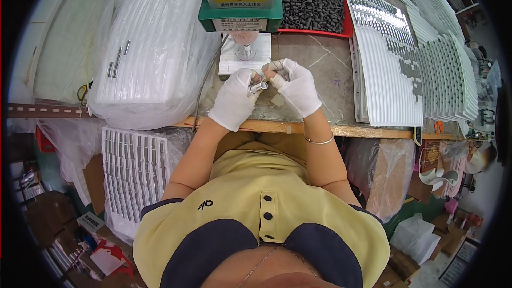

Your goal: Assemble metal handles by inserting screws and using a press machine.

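My left hand (233, 102), in a white glove with bare fingertips, grips a short shiny metal tube (258, 87), its open end toward the right. Close beside it, my right hand (300, 88), gloved the same way, has thumb and forefinger pinched together near the tube. What those fingers hold, if anything, is too small to make out. Just beyond both hands, a silvery metal block (228, 60) carries an upright pin (247, 50). Over the block hangs the green head of a press (240, 16).
A red tray (345, 21) of small black cylindrical parts (309, 0) stands at the back right. White ridged trays (392, 96), partly filled with metal tubes, lie farther right. To the left, a plastic-wrapped white stack (144, 69) bears a few tubes. The wooden table edge (282, 126) runs under my wrists.
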Demonstrator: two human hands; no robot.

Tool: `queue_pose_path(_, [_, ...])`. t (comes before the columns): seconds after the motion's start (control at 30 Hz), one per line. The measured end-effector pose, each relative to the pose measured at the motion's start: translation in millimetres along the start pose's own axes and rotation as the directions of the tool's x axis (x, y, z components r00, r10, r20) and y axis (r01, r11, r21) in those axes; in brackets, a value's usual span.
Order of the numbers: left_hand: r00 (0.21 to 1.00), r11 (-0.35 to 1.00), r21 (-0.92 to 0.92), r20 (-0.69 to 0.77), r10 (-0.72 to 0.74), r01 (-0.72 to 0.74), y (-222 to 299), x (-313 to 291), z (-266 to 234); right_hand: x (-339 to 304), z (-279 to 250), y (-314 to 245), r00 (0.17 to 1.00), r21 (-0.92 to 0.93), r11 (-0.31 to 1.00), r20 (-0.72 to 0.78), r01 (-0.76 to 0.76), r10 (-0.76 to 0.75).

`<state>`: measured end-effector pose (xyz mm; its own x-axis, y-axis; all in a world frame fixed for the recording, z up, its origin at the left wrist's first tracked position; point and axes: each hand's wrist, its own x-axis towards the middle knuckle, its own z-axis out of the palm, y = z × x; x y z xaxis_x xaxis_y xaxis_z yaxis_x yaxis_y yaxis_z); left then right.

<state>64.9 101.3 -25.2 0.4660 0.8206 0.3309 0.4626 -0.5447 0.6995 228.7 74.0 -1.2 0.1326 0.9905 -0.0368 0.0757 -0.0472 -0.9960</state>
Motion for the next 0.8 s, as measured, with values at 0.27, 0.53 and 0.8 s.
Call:
queue_pose_path(0.27, [0.842, 0.939, -0.288, -0.445, -0.306, 0.19, -48, 13, -130, 6, -98, 35, 0.961, -0.528, 0.845, -0.184, 0.081, -0.207])
queue_pose_path(0.53, [0.52, 0.108, 0.696, -0.414, -0.747, 0.71, -158, -7, -272, 53, -109, 33, 0.922, -0.672, 0.741, -0.301, -0.025, -0.242])
queue_pose_path(0.8, [0.595, 0.562, 0.259, -0.566, -0.571, 0.785, -159, -7, -267, 116, -79, 14, 0.889, -0.891, 0.426, -0.317, -0.159, -0.331])
